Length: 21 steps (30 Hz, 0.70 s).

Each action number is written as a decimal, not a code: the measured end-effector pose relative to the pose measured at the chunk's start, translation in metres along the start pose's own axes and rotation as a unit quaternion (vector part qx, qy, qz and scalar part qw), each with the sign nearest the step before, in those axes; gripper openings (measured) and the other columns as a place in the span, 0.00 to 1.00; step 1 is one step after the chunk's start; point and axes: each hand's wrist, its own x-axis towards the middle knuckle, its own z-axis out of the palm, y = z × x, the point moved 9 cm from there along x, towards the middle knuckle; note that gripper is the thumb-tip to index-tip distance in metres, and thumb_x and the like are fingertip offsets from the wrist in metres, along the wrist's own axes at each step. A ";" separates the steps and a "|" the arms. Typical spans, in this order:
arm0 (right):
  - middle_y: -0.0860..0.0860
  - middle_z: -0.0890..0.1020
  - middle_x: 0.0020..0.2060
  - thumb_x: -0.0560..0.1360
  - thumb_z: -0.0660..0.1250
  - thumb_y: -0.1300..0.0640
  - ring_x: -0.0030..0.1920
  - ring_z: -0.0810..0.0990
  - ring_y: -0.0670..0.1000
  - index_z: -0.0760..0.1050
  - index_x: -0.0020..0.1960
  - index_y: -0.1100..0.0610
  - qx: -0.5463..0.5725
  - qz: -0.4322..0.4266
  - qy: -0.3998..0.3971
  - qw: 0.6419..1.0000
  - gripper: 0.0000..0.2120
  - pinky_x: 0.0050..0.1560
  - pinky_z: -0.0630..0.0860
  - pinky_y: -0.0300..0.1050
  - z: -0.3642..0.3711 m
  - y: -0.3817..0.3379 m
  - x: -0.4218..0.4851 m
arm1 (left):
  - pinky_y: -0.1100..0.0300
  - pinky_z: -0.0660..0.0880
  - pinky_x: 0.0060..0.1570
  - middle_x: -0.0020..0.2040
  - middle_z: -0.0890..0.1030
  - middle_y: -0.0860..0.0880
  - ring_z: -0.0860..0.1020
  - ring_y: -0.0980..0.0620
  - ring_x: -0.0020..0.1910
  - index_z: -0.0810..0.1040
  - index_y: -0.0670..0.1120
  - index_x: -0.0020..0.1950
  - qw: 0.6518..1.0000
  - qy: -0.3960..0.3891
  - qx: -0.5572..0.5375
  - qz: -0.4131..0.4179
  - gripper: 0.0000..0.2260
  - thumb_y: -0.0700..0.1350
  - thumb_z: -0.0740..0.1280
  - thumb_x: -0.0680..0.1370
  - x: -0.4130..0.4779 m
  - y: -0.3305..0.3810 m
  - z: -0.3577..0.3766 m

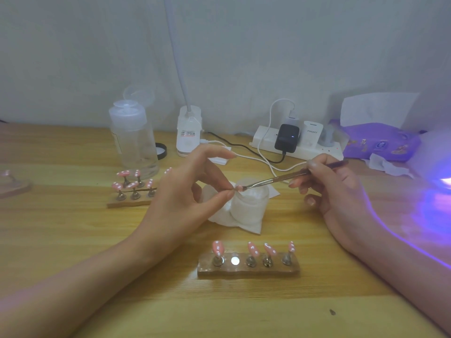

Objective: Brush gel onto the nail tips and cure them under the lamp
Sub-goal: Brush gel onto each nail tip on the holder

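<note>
My left hand point(192, 191) pinches a small pink nail tip point(239, 188) on its holder between thumb and forefinger, above a frosted white gel jar point(249, 203). My right hand point(329, 189) grips a thin brush point(280, 178) whose bristles touch that tip. In front of me a wooden stand point(249, 269) carries several pink dotted tips and shows one bare metal spot point(234, 260). A second stand point(133, 195) with several pink tips sits at the left. The curing lamp point(439, 167) glows purple at the right edge.
The jar stands on a white wipe point(234, 220). Behind are a clear pump bottle point(133, 137), a desk lamp base point(188, 130), a power strip point(297, 142) with chargers and trailing cables, and a purple tissue pack point(380, 140). A pink object point(12, 181) lies at the left edge.
</note>
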 end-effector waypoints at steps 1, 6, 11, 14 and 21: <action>0.52 0.83 0.32 0.81 0.61 0.57 0.32 0.76 0.45 0.76 0.32 0.47 0.009 -0.003 0.006 1.000 0.19 0.27 0.68 0.34 -0.002 -0.001 0.000 | 0.50 0.70 0.31 0.41 0.84 0.56 0.82 0.51 0.44 0.74 0.53 0.62 1.000 0.000 -0.001 0.000 0.20 0.37 0.74 0.75 0.000 0.000 0.000; 0.53 0.83 0.33 0.77 0.63 0.54 0.33 0.77 0.46 0.76 0.34 0.46 0.001 -0.023 -0.020 1.000 0.14 0.28 0.69 0.34 0.005 -0.005 -0.001 | 0.55 0.72 0.30 0.40 0.83 0.56 0.82 0.51 0.44 0.74 0.53 0.62 1.000 -0.006 -0.008 0.003 0.19 0.43 0.72 0.73 0.001 0.000 0.001; 0.52 0.83 0.32 0.79 0.63 0.56 0.32 0.76 0.45 0.75 0.34 0.48 0.019 -0.027 0.005 0.999 0.15 0.27 0.68 0.34 -0.002 -0.006 0.000 | 0.65 0.71 0.32 0.39 0.82 0.55 0.82 0.53 0.44 0.74 0.54 0.63 1.000 -0.014 -0.020 -0.006 0.20 0.44 0.73 0.73 -0.001 -0.002 0.003; 0.53 0.83 0.33 0.77 0.63 0.53 0.33 0.76 0.46 0.75 0.34 0.47 0.006 -0.030 -0.019 0.999 0.13 0.27 0.68 0.34 0.003 -0.006 -0.001 | 0.63 0.71 0.32 0.39 0.82 0.56 0.82 0.53 0.43 0.74 0.54 0.63 1.000 -0.014 -0.019 -0.005 0.20 0.44 0.73 0.73 0.000 -0.001 0.003; 0.53 0.83 0.33 0.77 0.63 0.54 0.30 0.74 0.45 0.75 0.34 0.47 0.022 -0.033 -0.006 0.999 0.14 0.25 0.66 0.34 0.002 -0.007 0.000 | 0.61 0.71 0.31 0.39 0.82 0.53 0.83 0.53 0.42 0.75 0.55 0.61 0.999 -0.014 -0.034 -0.016 0.19 0.45 0.73 0.72 -0.001 -0.003 0.003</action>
